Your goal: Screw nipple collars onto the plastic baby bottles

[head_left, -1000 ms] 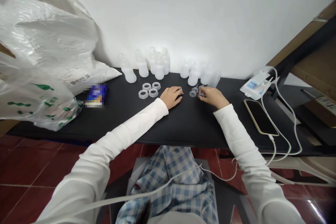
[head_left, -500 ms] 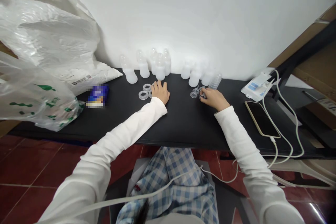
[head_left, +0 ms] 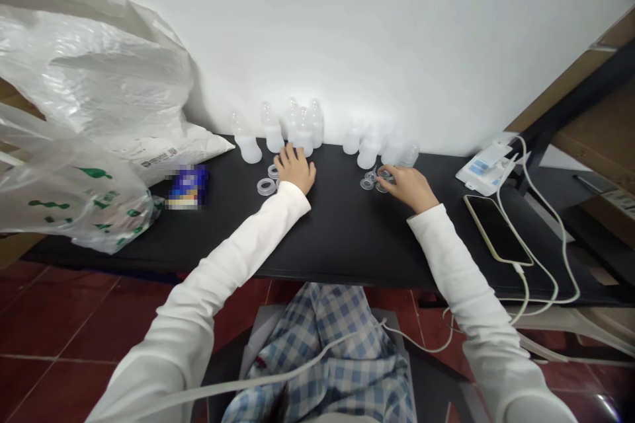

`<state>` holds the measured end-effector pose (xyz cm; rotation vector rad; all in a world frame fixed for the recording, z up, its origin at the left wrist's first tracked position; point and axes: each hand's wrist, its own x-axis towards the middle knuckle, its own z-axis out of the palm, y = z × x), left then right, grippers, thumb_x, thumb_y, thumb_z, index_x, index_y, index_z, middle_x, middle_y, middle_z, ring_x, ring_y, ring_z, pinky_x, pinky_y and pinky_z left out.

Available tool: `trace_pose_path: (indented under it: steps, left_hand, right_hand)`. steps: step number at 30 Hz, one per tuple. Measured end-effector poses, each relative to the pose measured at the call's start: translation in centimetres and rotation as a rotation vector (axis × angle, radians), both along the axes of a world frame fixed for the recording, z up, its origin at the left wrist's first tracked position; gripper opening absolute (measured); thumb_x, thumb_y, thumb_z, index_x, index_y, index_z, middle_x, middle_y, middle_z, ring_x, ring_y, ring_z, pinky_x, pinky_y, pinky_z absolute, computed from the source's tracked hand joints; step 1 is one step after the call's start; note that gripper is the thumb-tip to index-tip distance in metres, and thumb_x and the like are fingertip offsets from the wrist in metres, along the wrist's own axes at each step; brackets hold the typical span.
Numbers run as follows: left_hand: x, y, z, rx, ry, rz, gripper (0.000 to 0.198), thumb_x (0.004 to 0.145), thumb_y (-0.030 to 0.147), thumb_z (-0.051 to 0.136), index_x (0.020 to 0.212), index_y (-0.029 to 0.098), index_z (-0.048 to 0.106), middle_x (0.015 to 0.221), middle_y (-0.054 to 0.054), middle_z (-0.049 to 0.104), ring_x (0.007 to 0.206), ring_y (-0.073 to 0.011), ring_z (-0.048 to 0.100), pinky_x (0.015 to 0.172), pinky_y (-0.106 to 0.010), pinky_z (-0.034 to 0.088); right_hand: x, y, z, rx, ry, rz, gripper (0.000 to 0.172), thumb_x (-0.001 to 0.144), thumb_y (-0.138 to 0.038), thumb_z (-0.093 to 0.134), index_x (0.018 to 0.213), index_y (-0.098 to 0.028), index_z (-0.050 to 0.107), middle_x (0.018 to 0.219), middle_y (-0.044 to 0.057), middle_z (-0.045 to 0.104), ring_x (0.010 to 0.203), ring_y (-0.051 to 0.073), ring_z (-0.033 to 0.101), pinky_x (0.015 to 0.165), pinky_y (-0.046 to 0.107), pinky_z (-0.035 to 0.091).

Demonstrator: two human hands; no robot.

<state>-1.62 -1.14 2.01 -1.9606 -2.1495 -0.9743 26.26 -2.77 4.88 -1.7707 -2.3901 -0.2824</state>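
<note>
Row of frosted plastic bottles (head_left: pixel 303 140) stands along the wall on a black tabletop (head_left: pixel 347 238). Left hand (head_left: pixel 296 170) rests just in front of the row, partly over clear plastic rings (head_left: pixel 266 186). Right hand (head_left: pixel 409 187), front right of the row, has fingertips (head_left: pixel 389 180) among small clear rings (head_left: pixel 368 183).

White wall (head_left: pixel 347 26), red tile floor (head_left: pixel 64 317), black table (head_left: pixel 357 244)

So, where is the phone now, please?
In the head view, the phone lies at the right end of the black table, right of the right hand, beside a white cable.

Black tabletop (head_left: pixel 342 238) with translucent bottles (head_left: pixel 247 144)
</note>
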Motion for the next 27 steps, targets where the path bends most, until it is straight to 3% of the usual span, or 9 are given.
trace_pose_path:
  steps: [3, 6, 10, 14, 17, 20, 23, 25, 27]
  left_hand:
    - [-2.4, 0.6, 2.8, 0.131, -0.090, 0.208, 0.067, 0.088, 0.024, 0.056, 0.149, 0.008, 0.036, 0.165, -0.026, 0.024, 0.158, -0.0397, 0.015, 0.124, -0.063, 0.016]
    - [-5.5, 1.7, 4.0, 0.199, -0.224, 0.428, 0.083, 0.086, 0.031, 0.064, 0.154, 0.006, 0.022, 0.164, -0.029, 0.021, 0.160, -0.0367, 0.012, 0.126, -0.059, 0.015]
    - [-8.2, 3.4, 2.6, 0.126, -0.344, 0.485, 0.103, 0.076, 0.030, 0.077, 0.154, 0.005, 0.014, 0.162, -0.032, 0.025, 0.156, -0.0353, 0.025, 0.126, -0.053, 0.023]
    - [-9.3, 4.5, 1.0, 0.024, -0.470, 0.434, 0.076, 0.083, 0.017, 0.067, 0.146, 0.012, 0.025, 0.144, -0.025, 0.054, 0.138, -0.0325, 0.052, 0.119, -0.056, 0.034]
    - [-9.6, 4.8, 0.6, 0.103, -0.463, 0.431, 0.064, 0.087, 0.017, 0.061, 0.143, 0.015, 0.031, 0.146, -0.021, 0.052, 0.138, -0.0322, 0.051, 0.116, -0.057, 0.037]
    - [-9.0, 4.8, 0.1, 0.330, -0.316, 0.202, 0.066, 0.088, 0.031, 0.064, 0.147, 0.016, 0.037, 0.145, -0.019, 0.051, 0.137, -0.0340, 0.050, 0.117, -0.054, 0.037]
    - [-6.7, 4.5, -0.7, 0.454, -0.054, -0.243, 0.060, 0.089, 0.043, 0.066, 0.144, 0.024, 0.051, 0.135, -0.015, 0.058, 0.130, -0.0329, 0.056, 0.112, -0.049, 0.043]
    - [-4.3, 3.9, -1.2, 0.487, 0.167, -0.529, 0.048, 0.094, 0.041, 0.061, 0.142, 0.033, 0.057, 0.130, -0.011, 0.063, 0.124, -0.0293, 0.061, 0.109, -0.047, 0.046]
    - [-1.9, 3.0, -1.5, 0.524, 0.288, -0.679, 0.044, 0.099, 0.030, 0.056, 0.141, 0.042, 0.057, 0.127, -0.006, 0.067, 0.124, -0.0254, 0.062, 0.109, -0.045, 0.045]
  right_hand:
    - [-0.5, -0.2, 0.5, 0.146, 0.050, -0.013, 0.037, 0.103, -0.040, 0.041, 0.117, -0.020, 0.068, 0.088, 0.010, 0.073, 0.082, 0.026, 0.066, 0.072, 0.035, 0.038]
    - [-1.2, -0.4, 0.6, 0.274, 0.139, -0.025, 0.040, 0.104, -0.034, 0.033, 0.113, -0.018, 0.068, 0.091, 0.012, 0.072, 0.085, 0.027, 0.064, 0.078, 0.038, 0.039]
    - [-1.9, -0.4, 0.1, 0.367, 0.278, -0.004, 0.038, 0.103, -0.033, 0.032, 0.104, -0.019, 0.067, 0.082, 0.009, 0.067, 0.082, 0.026, 0.061, 0.081, 0.039, 0.040]
    - [-2.3, -0.2, -0.8, 0.391, 0.345, 0.008, 0.034, 0.102, -0.033, 0.035, 0.097, -0.020, 0.066, 0.077, 0.007, 0.065, 0.079, 0.024, 0.060, 0.083, 0.039, 0.040]
    - [-2.6, 0.0, -1.4, 0.411, 0.401, 0.055, 0.030, 0.101, -0.031, 0.037, 0.095, -0.020, 0.065, 0.080, 0.007, 0.066, 0.080, 0.023, 0.061, 0.083, 0.039, 0.042]
    - [-3.1, 0.1, -2.2, 0.458, 0.522, 0.167, 0.029, 0.102, -0.033, 0.037, 0.101, -0.020, 0.064, 0.087, 0.007, 0.067, 0.081, 0.022, 0.063, 0.082, 0.039, 0.045]
    - [-3.6, 0.1, -3.0, 0.464, 0.723, 0.260, 0.035, 0.104, -0.042, 0.033, 0.121, -0.023, 0.057, 0.096, 0.006, 0.066, 0.081, 0.020, 0.064, 0.081, 0.038, 0.050]
    - [-3.9, 0.0, -3.3, 0.449, 0.885, 0.277, 0.042, 0.105, -0.049, 0.027, 0.131, -0.026, 0.051, 0.099, 0.004, 0.065, 0.074, 0.017, 0.062, 0.078, 0.037, 0.052]
    - [-4.3, -0.1, -3.3, 0.409, 1.008, 0.275, 0.047, 0.105, -0.055, 0.022, 0.129, -0.027, 0.051, 0.094, 0.002, 0.065, 0.067, 0.015, 0.059, 0.072, 0.034, 0.051]
